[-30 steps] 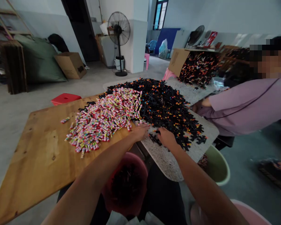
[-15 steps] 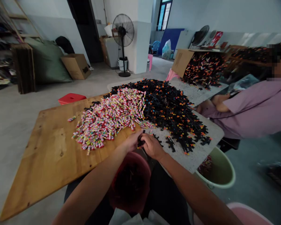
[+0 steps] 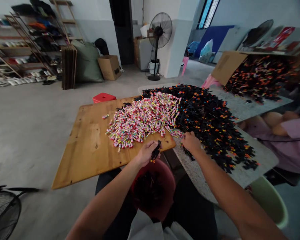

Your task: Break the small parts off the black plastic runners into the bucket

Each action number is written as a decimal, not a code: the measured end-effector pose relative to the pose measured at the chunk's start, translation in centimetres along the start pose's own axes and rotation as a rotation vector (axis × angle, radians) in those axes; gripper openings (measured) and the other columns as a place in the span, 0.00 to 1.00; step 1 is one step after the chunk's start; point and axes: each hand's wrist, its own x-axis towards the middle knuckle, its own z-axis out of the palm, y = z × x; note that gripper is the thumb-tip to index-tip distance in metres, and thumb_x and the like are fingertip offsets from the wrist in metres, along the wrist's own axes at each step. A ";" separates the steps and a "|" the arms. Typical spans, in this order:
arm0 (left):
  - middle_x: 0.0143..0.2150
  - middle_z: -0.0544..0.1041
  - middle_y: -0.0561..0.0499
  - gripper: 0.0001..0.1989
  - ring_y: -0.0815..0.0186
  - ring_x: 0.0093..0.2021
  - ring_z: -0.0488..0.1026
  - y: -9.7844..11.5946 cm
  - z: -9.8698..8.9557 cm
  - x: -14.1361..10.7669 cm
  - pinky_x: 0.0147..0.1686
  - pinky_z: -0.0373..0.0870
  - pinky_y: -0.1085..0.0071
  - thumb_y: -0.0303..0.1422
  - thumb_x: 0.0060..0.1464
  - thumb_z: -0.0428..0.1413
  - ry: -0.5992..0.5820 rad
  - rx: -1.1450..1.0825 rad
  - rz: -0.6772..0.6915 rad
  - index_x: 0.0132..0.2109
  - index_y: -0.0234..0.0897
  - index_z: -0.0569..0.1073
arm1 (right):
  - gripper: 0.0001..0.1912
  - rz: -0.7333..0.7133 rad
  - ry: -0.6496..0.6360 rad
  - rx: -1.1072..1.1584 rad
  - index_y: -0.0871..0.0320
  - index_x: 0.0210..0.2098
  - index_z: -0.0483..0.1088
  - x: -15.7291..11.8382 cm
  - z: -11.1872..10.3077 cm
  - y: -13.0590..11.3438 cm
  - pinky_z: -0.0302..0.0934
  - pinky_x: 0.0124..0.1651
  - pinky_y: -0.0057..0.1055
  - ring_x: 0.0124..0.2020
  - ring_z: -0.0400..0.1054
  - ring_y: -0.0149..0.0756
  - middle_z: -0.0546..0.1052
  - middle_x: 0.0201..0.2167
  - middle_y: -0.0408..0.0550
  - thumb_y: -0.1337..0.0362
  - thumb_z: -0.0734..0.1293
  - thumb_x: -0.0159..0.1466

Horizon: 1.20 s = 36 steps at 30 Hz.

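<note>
My left hand (image 3: 148, 153) is closed around a small black toy gun (image 3: 156, 151) with an orange tip, above a red bucket (image 3: 168, 180). My right hand (image 3: 192, 142) is bent over the grey tabletop, fingertips pinched at the edge of the pile of pink-and-white tubes (image 3: 142, 121); what they grip is too small to make out. These small tubes have red ends and lie mostly on the wooden board (image 3: 85, 150). Beside them spreads a large heap of black toy guns (image 3: 210, 116) with orange, yellow and blue bits. Dark pieces lie inside the bucket.
A person's arm in a mauve sleeve (image 3: 297, 128) is at the right, near a tipped cardboard box (image 3: 227, 66) spilling more toy guns. A pale green tub (image 3: 272, 200) stands below the grey table (image 3: 265, 153). Beyond the board is a red stool (image 3: 103, 97).
My hands were together on the black toy gun; now my right hand has left it and moved right to the tubes' edge. The left keeps the gun. The view has turned left.
</note>
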 end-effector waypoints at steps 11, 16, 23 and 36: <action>0.26 0.74 0.57 0.26 0.74 0.23 0.69 0.9 0.4 -2.6 0.25 0.62 0.77 0.48 0.43 0.72 0.003 0.042 0.005 0.40 0.33 0.75 | 0.12 -0.022 -0.098 -0.055 0.60 0.46 0.77 0.3 -2.2 1.3 0.64 0.45 0.33 0.47 0.77 0.48 0.81 0.45 0.61 0.60 0.66 0.67; 0.31 0.79 0.52 0.24 0.69 0.28 0.77 1.1 0.7 -2.6 0.29 0.69 0.75 0.46 0.47 0.71 -0.061 -0.019 0.027 0.40 0.35 0.70 | 0.12 -0.172 -0.088 0.703 0.57 0.43 0.72 -6.0 -4.5 -2.0 0.63 0.32 0.30 0.30 0.73 0.38 0.81 0.35 0.51 0.55 0.67 0.67; 0.36 0.80 0.49 0.24 0.68 0.29 0.79 1.3 1.5 -2.8 0.29 0.73 0.74 0.44 0.50 0.70 -0.197 -0.067 -0.016 0.47 0.33 0.73 | 0.16 -0.234 -0.326 1.357 0.55 0.44 0.76 -12.5 -6.0 -6.3 0.57 0.21 0.27 0.20 0.62 0.29 0.76 0.28 0.42 0.50 0.72 0.65; 0.38 0.81 0.44 0.26 0.65 0.31 0.80 2.8 0.8 -4.0 0.33 0.77 0.70 0.49 0.55 0.66 -0.377 0.066 -0.093 0.49 0.31 0.77 | 0.15 -0.141 -0.340 1.490 0.56 0.40 0.78 -13.4 -7.3 -6.0 0.56 0.19 0.25 0.19 0.63 0.27 0.76 0.27 0.41 0.53 0.76 0.60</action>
